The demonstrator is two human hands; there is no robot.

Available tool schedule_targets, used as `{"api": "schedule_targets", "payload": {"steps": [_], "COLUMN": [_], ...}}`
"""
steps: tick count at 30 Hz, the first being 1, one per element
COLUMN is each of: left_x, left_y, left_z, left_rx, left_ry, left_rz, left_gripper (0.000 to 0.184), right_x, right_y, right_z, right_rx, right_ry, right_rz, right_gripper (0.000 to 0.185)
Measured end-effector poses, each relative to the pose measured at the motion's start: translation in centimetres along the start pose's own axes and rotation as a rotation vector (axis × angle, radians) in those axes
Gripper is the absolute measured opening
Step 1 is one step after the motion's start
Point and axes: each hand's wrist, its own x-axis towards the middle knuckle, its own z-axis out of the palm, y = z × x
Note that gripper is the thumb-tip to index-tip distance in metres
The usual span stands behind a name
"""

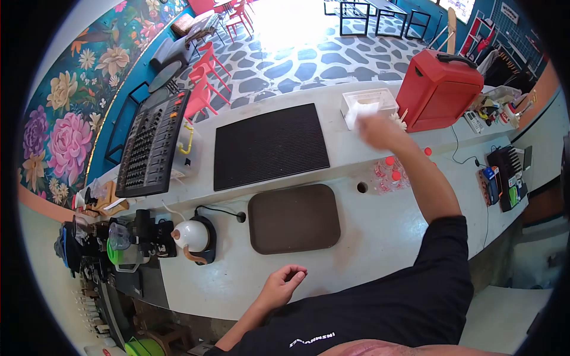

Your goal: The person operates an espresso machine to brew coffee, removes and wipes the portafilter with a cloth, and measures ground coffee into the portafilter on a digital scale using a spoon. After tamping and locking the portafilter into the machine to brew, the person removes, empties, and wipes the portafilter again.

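Right hand point(376, 132): nearer, blurred; grip unclear.
White tissue point(360, 111): just beyond; contact unclear.
Left hand point(282, 286): loosely curled together.

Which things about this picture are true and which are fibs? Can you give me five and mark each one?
1. The right hand is by the white paper. True.
2. The left hand is holding the kettle. False: the left hand is away from the kettle, near the brown tray.
3. The kettle is white with a brown handle. True.
4. The brown tray is round. False: it has four sides and rounded corners.
5. The bottles have red caps. True.
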Motion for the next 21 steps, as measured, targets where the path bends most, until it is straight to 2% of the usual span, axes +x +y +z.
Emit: {"api": "schedule_targets", "payload": {"steps": [2, 5, 7, 9, 11, 12, 15, 16, 19, 20, 21], "left_x": [1.0, 2.4, 3.0, 3.1, 3.2, 3.1, 2.7, 2.4, 1.8, 1.6, 1.3], "left_y": [0.4, 0.8, 1.3, 2.0, 2.3, 2.2, 1.4, 1.0, -0.1, -0.3, -0.4], "left_z": [0.2, 1.1, 1.6, 2.1, 2.0, 2.0, 1.6, 1.3, 0.6, 0.5, 0.4], "left_rx": [0.014, 0.073, 0.127, 0.176, 0.204, 0.202, 0.164, 0.148, 0.103, 0.077, 0.053], "left_ry": [-0.01, -0.049, -0.076, -0.09, -0.095, -0.092, -0.067, -0.056, -0.027, -0.018, -0.012], "left_rz": [-0.026, -0.02, -0.003, -0.004, 0.009, 0.02, 0.021, 0.015, 0.032, 0.023, 0.011], "left_gripper": [0.029, 0.029, 0.029, 0.029, 0.029, 0.029, 0.029, 0.029, 0.028, 0.028, 0.028], "right_x": [-3.8, -1.2, 1.3, 4.1, 6.9, 6.7, 6.3, 6.0, 2.4, 0.4, -0.7], "right_y": [-4.5, 1.3, 3.2, 5.8, 6.9, 6.9, 7.0, 7.1, 3.8, 2.2, 1.0], "right_z": [-3.9, 0.2, -1.0, -0.3, -1.2, -1.8, -3.1, -3.9, -3.4, -2.9, -2.7], "right_rx": [0.333, 0.005, -0.3, -0.528, -0.543, -0.568, -0.205, -0.179, 0.319, 0.316, 0.283], "right_ry": [-0.715, -0.118, 0.2, 0.195, -0.094, -0.023, 0.425, 0.593, 0.451, 0.15, -0.062], "right_rz": [0.006, -0.178, -0.29, -0.225, -0.067, -0.103, -0.015, -0.054, 0.102, -0.107, -0.175], "right_gripper": [0.017, 0.019, 0.019, 0.018, 0.019, 0.021, 0.02, 0.016, 0.04, 0.052, 0.061]}}
